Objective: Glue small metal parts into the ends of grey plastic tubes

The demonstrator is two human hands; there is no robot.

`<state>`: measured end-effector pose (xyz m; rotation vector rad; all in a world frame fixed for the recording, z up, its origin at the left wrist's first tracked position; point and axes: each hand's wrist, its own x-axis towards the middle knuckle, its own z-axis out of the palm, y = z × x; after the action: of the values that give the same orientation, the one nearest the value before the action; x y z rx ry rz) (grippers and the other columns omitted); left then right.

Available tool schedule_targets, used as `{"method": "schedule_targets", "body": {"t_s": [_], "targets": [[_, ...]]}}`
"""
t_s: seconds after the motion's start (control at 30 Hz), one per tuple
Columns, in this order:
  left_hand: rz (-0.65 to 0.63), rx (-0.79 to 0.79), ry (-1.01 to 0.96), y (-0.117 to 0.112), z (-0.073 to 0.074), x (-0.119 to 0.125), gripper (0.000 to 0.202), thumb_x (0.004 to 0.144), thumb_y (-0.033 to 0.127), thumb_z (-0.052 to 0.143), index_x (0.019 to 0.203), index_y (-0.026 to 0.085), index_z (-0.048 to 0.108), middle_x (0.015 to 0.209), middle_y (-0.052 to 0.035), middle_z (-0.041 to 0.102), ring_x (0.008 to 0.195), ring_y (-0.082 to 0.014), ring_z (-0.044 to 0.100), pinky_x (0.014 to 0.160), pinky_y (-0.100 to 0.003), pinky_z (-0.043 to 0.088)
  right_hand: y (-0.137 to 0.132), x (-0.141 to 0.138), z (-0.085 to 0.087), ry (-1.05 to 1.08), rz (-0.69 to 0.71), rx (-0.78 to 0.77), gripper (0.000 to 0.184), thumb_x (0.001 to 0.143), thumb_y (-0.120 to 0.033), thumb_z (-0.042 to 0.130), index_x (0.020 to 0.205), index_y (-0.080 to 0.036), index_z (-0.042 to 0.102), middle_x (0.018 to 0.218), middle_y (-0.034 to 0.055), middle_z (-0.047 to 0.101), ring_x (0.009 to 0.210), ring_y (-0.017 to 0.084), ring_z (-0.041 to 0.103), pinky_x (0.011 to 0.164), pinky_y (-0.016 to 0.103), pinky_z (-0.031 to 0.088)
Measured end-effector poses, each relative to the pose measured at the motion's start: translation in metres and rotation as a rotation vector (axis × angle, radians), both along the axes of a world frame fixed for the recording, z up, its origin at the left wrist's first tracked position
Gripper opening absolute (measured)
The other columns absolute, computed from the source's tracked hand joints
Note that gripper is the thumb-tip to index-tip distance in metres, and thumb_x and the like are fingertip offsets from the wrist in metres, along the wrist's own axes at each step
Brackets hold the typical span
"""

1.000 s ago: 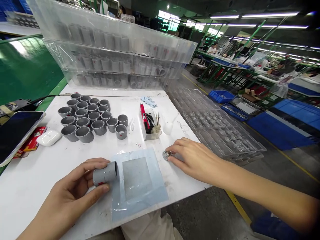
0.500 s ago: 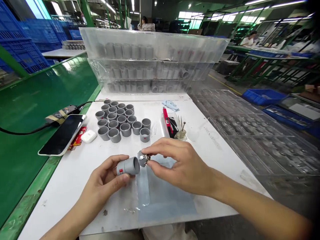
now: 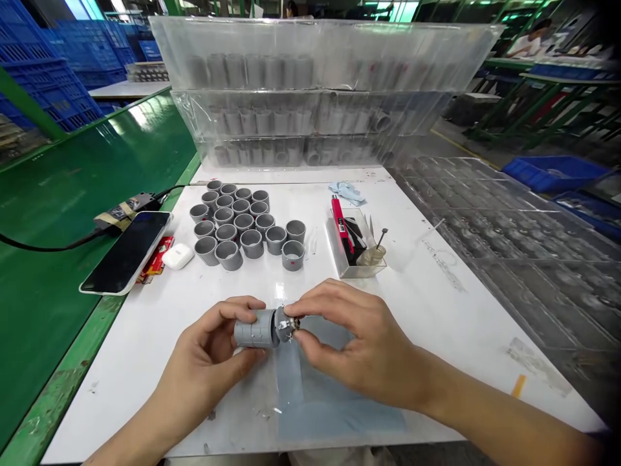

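Observation:
My left hand (image 3: 208, 359) grips a grey plastic cylinder (image 3: 255, 329) held sideways above the white table (image 3: 145, 336). My right hand (image 3: 354, 346) pinches a small round metal part (image 3: 287, 324) against the cylinder's open right end. Both hands hover over a bluish clear plastic sheet (image 3: 320, 395) lying on the table. A cluster of several grey cylinders (image 3: 242, 230) stands upright further back on the table.
A small clear box (image 3: 356, 246) holds a red pen and tools. A phone (image 3: 129, 252), white earbud case (image 3: 177, 256) and cable lie left. Stacked clear trays of cylinders (image 3: 310, 97) stand behind; empty clear trays (image 3: 509, 233) lie right. A green conveyor (image 3: 63, 194) runs left.
My right hand picked the metal part off the table and brought it to the cylinder's open end, where it now touches. The view has shifted left and downward.

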<state>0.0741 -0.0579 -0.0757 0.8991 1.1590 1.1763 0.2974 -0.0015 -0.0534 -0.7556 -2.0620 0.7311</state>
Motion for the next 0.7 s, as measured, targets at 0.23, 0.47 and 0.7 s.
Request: {"method": "schedule_targets", "body": {"t_s": [0.23, 0.47, 0.7], "targets": [[-0.042, 0.007, -0.007, 0.0012, -0.0033, -0.0030, 0.025, 0.081, 0.004, 0.077, 0.092, 0.026, 0.070, 0.123, -0.0002, 0.067, 0.098, -0.0140, 0.067, 0.082, -0.021, 0.058, -0.0029, -0.0001, -0.0028, -0.014, 0.018, -0.006, 0.029, 0.083, -0.008, 0.072, 0.110, -0.014, 0.076, 0.097, 0.0057, 0.074, 0.092, 0.016, 0.069, 0.084, 0.031, 0.059], [-0.043, 0.003, -0.008, 0.0002, -0.0023, -0.0028, 0.027, 0.080, 0.003, 0.078, 0.092, 0.026, 0.070, 0.123, -0.0006, 0.066, 0.101, -0.0151, 0.067, 0.083, -0.022, 0.058, -0.0024, -0.0005, -0.0044, -0.017, 0.025, -0.005, 0.029, 0.083, -0.008, 0.072, 0.112, -0.015, 0.076, 0.098, 0.0061, 0.074, 0.093, 0.017, 0.069, 0.084, 0.031, 0.059], [-0.047, 0.013, -0.015, 0.0011, -0.0041, -0.0032, 0.027, 0.079, 0.002, 0.078, 0.093, 0.024, 0.070, 0.124, -0.0029, 0.066, 0.100, -0.0165, 0.067, 0.083, -0.023, 0.058, -0.0023, -0.0013, -0.0035, -0.012, 0.027, 0.004, 0.030, 0.083, -0.007, 0.071, 0.111, -0.015, 0.076, 0.096, 0.0060, 0.073, 0.091, 0.017, 0.068, 0.082, 0.032, 0.060]]}}
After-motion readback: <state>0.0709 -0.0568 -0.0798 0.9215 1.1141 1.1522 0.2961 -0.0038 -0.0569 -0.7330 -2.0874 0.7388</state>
